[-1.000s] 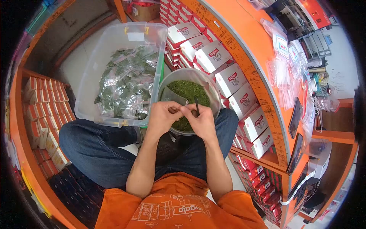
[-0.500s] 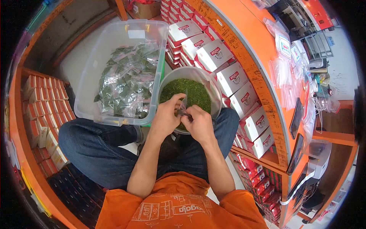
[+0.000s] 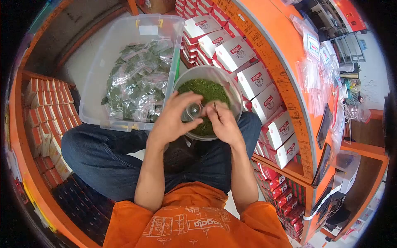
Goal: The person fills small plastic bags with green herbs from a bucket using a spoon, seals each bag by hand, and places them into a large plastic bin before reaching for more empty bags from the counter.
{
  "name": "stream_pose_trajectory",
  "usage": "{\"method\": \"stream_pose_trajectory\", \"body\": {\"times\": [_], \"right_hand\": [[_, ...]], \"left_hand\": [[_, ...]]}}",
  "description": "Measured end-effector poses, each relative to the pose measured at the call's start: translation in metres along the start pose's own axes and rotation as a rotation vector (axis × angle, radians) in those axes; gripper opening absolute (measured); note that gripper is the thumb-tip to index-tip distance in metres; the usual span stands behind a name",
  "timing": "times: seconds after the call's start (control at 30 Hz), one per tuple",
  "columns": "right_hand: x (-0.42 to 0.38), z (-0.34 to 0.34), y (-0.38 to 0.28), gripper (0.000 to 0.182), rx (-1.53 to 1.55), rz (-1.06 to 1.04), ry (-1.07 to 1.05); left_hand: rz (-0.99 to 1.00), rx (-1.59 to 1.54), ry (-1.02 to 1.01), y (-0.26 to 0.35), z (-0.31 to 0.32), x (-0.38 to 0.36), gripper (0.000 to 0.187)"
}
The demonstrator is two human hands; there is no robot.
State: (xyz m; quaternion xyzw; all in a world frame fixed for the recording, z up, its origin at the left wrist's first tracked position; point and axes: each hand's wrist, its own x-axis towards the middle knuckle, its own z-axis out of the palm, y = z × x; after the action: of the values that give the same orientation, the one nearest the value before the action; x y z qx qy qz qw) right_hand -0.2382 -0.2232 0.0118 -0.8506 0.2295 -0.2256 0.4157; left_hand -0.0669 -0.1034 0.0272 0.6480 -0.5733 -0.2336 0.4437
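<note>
A tub of chopped green leaf stands between my legs, with both hands over it. My left hand curves its thumb and fingers in a wide C around a small clear plastic bag, its mouth rounded. On the right, my right hand is closed, thumb and fingers pinched on a thin dark stick-like piece beside the bag; its lower end is hidden. Left of the tub stands a large clear plastic bin holding many filled zip bags of green leaf.
White-and-red boxes are stacked along the orange counter on the right. Small cartons fill the left shelf. Clear packets and phone-like dark slabs lie on the counter.
My hands have moved apart slightly. My left fingers have spread wider and the clear bag now shows a rounded mouth. My right hand has shifted right and turned.
</note>
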Motion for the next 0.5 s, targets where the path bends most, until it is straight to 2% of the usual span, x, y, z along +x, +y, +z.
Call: {"method": "stream_pose_trajectory", "body": {"times": [0.03,0.1,0.13,0.17,0.23,0.27,0.3,0.37,0.43,0.5], "right_hand": [[0.002,0.004,0.004,0.016,0.008,0.009,-0.002],[0.002,0.013,0.011,0.023,-0.227,0.136,0.101],[0.005,0.015,0.012,0.023,-0.013,0.425,0.005],[0.000,0.029,0.025,0.023,-0.010,0.430,0.003],[-0.008,0.065,0.050,0.018,0.289,0.291,0.217],[-0.011,0.070,0.052,0.018,0.130,0.158,0.163],[-0.016,0.073,0.052,0.018,0.134,0.159,0.159],[-0.027,0.078,0.054,0.019,0.176,0.177,-0.221],[-0.028,0.060,0.038,0.016,0.138,0.156,-0.293],[-0.033,0.039,0.031,0.020,0.287,0.517,-0.224]], "left_hand": [[-0.009,0.001,-0.008,0.005,-0.010,0.001,0.061],[-0.099,-0.110,0.186,0.008,-0.030,0.000,0.068],[-0.102,-0.034,0.272,0.012,-0.037,-0.001,0.070],[-0.107,-0.034,0.268,0.011,-0.040,-0.001,0.070],[-0.142,-0.215,0.421,0.007,-0.043,0.000,0.075],[-0.142,-0.199,0.444,0.002,-0.041,-0.001,0.080],[-0.147,-0.196,0.445,0.001,-0.041,0.000,0.080],[-0.076,-0.019,0.400,0.002,-0.038,0.002,0.074],[-0.073,0.013,0.390,-0.001,-0.037,0.002,0.075],[-0.068,0.042,0.383,-0.001,-0.034,0.002,0.075]]}}
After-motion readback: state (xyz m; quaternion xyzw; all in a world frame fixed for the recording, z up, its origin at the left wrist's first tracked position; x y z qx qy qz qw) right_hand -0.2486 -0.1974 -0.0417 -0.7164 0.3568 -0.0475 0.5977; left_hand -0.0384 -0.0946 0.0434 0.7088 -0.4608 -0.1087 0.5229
